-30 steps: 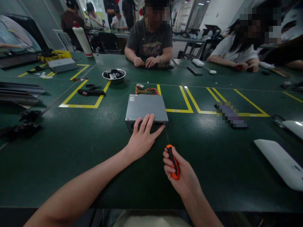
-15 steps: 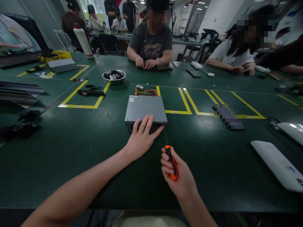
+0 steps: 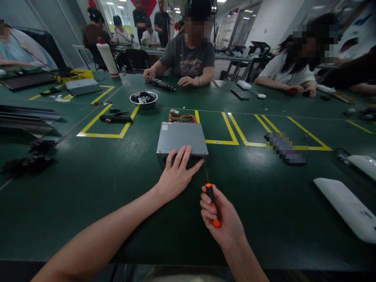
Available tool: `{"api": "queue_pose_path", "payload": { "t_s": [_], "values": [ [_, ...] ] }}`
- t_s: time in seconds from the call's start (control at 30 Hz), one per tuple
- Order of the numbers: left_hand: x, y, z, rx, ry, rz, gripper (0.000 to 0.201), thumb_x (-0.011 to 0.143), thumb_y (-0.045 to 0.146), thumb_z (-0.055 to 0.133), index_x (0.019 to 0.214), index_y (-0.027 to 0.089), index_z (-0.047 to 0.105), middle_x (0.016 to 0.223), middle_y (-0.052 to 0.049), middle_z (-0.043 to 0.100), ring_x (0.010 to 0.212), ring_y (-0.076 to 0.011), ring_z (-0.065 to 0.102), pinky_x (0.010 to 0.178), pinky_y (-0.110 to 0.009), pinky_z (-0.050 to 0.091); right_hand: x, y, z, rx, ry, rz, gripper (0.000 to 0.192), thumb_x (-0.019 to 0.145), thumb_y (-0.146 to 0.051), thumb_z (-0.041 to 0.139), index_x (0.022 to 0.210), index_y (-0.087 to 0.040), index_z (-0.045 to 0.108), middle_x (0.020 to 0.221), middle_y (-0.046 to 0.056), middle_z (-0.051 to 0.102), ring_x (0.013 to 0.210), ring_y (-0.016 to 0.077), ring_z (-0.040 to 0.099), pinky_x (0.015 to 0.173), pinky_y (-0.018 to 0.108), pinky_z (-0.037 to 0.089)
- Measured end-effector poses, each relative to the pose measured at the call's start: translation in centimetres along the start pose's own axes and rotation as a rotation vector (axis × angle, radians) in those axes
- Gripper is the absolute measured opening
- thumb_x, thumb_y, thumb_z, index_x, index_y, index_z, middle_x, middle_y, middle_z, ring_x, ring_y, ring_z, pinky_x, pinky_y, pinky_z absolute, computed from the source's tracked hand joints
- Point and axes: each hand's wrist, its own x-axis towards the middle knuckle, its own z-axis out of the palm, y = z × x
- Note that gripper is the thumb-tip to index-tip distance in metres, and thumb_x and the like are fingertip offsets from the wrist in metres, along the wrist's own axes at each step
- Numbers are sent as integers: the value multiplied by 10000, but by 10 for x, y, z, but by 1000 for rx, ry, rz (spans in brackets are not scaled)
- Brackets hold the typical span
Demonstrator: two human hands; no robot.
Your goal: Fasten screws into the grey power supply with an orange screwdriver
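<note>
A grey metal power supply unit [image 3: 182, 137] lies on the green table, its bundle of coloured cables [image 3: 183, 117] behind it. My left hand [image 3: 178, 170] rests on its near edge, fingers spread over the top and thumb stretched toward the right front corner. In my right hand [image 3: 221, 213] is a screwdriver [image 3: 214, 205] with an orange and black handle, the fingers wrapped round it. Its thin shaft points up to the unit's right front corner, beside my left thumb. The tip is too small to make out there.
A metal bowl [image 3: 143, 100] of dark small parts stands behind on the left. Yellow tape [image 3: 100, 135] marks rectangles on the table. A white casing [image 3: 345, 207] lies at the right. Across the table a person [image 3: 190, 58] has a hand on a black tool [image 3: 161, 84].
The view has tilted up slightly. Both my hands, the screwdriver and the power supply unit keep their places relative to each other. The person opposite has moved one hand outward to the black tool.
</note>
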Motion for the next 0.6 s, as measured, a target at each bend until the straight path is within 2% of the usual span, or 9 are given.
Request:
{"api": "queue_pose_path", "payload": {
  "t_s": [0.6],
  "values": [
    [-2, 0, 1, -47, 32, 12, 434, 771, 187, 545, 1195, 266, 501, 1408, -142, 280, 1294, -322, 240, 1013, -497, 200, -1, 0, -1, -52, 2, -18, 241, 865, -259, 429, 793, -96, 591, 533, -41, 435, 360, -3, 300, 312, 99, 254]
  ]
}}
